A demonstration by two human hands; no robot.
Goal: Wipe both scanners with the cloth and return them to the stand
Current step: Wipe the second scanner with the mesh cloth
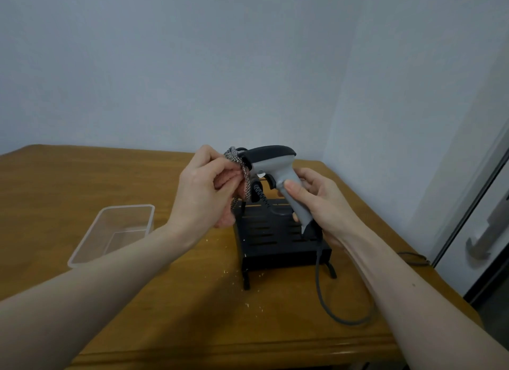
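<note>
My right hand (319, 204) grips the grey handle of a grey and black scanner (275, 163), held up above the black slotted stand (278, 240). My left hand (203, 187) holds a checked cloth (242, 171) pressed against the scanner's front end. The scanner's grey cable (330, 300) hangs down and loops on the table. Behind the held scanner, a second dark scanner (261, 190) with a coiled cord sits at the stand, mostly hidden.
A clear plastic container (115, 232) stands on the wooden table (165, 300) to the left. Small crumbs lie near the stand. The table's right edge is close to a door with a metal handle (479, 245). Walls rise behind.
</note>
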